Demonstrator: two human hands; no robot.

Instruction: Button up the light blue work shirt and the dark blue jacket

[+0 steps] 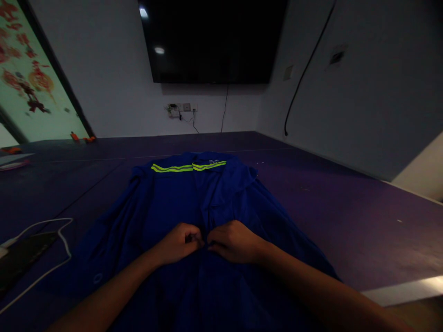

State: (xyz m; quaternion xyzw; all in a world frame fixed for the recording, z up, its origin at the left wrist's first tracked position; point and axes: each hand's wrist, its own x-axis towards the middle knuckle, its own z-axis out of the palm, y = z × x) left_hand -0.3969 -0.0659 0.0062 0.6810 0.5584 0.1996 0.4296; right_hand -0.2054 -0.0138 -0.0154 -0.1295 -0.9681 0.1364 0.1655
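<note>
A dark blue work jacket (173, 198) with yellow-green reflective stripes across the chest lies spread out, its collar end away from me and its sleeves out to both sides. Over the front opening, at the middle, my left hand (182, 242) is closed in a pinch on the jacket's edge. Right beside it my right hand (235, 240) is also closed, its fingertips on the other side of the same opening. The two hands nearly meet. Whatever small fastening may lie between the fingertips is hidden and too dark to make out.
The jacket rests on a purple mat floor (346, 207). To the left lie a dark phone-like object (27, 253) and a white cable (65, 244). A large television (214, 41) hangs on the far wall, above sockets (182, 108). Small orange objects (74, 136) lie near the patterned door (34, 78).
</note>
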